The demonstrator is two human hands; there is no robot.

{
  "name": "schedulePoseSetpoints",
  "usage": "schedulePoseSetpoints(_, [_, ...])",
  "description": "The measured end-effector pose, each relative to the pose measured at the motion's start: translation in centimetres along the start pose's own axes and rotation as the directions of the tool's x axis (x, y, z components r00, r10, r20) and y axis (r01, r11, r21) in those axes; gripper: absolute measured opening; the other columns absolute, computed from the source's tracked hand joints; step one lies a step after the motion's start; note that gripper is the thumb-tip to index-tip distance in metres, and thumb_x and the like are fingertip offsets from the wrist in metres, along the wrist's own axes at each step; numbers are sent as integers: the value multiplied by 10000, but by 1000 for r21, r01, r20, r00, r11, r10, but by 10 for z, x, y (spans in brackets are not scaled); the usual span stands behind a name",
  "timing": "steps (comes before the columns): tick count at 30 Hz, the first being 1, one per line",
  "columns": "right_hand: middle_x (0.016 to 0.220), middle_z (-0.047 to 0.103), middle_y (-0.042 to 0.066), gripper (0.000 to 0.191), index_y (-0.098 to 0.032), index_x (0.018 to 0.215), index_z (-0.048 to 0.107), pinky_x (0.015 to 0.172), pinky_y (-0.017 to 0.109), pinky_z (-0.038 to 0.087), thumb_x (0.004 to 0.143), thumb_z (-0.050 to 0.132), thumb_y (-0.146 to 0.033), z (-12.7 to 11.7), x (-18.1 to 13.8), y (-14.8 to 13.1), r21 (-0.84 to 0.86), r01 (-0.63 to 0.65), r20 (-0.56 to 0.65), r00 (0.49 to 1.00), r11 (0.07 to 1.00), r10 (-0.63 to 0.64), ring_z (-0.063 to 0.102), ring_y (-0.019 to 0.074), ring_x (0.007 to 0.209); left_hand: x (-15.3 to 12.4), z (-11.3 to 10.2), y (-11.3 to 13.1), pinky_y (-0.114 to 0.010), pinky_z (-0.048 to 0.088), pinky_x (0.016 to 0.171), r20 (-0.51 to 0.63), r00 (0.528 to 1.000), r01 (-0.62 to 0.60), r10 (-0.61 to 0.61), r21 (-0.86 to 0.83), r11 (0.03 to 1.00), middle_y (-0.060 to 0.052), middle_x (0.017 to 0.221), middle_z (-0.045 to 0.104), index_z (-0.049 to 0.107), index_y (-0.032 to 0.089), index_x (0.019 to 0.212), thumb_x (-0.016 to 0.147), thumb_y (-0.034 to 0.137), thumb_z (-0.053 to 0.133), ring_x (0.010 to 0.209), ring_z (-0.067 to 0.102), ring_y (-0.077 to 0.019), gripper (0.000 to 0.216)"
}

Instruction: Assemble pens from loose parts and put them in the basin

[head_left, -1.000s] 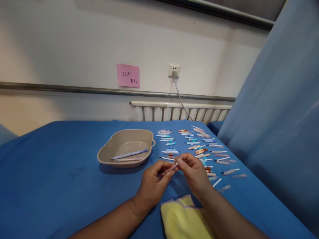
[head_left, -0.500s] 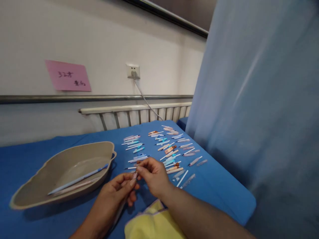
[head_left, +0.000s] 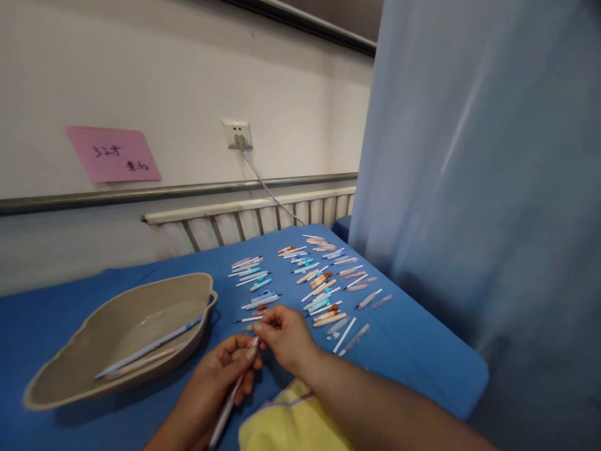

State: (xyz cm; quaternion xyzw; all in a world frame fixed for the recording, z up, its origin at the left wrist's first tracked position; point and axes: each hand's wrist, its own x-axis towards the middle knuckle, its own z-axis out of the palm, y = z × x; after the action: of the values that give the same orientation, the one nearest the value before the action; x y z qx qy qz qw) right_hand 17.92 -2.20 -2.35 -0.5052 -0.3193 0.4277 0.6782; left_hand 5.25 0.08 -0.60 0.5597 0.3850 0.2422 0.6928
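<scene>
Closed around a slim whitish pen (head_left: pixel 226 410), my left hand (head_left: pixel 218 379) keeps it slanted, its upper end pointing away from me. At that upper end the fingertips of my right hand (head_left: pixel 286 341) are pinched together; whatever is between them is too small to make out. Just beyond the hands, small groups of pen parts (head_left: pixel 321 280) lie on the blue sheet: barrels, caps and thin white refills in pink, blue, teal and orange. To the left, a beige basin (head_left: pixel 150 307) holds a blue pen (head_left: pixel 150 346) and a pinkish pen (head_left: pixel 145 363).
A yellow cloth (head_left: pixel 291 423) lies below my right forearm. Behind the blue-covered bed (head_left: pixel 413 351) are a white rail (head_left: pixel 211 210) and a wall socket (head_left: pixel 238 134) with a plugged-in cord. A blue curtain (head_left: pixel 460 156) hangs on the right; a pink note (head_left: pixel 115 155) is on the wall.
My right hand has shifted slightly at the pen's upper end, and more of the pen's lower part shows beneath my left hand. The whole view has tilted a little.
</scene>
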Motion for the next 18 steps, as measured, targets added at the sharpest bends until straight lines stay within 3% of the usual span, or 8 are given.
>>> schedulePoseSetpoints(10, [448,494,-64,309,-162,590,587,446,213,309,621,759,-418,-7,-16,6,47,-22,120,993,999,16,410,75,420,-8,-2,-15,-155,269,327,85,996,-2,15,-155,988,19,507,547,561,141,731,807,467,574,337,403,-48,335])
schedulePoseSetpoints(18, [465,550,-35,374,-157,638,585,468,219,352,649,724,-504,-10,-19,6,-37,-45,161,986,998,50,458,93,436,-6,-9,-15,-151,328,382,111,994,27,2,-262,965,0,650,607,566,132,755,729,383,696,420,472,-43,284])
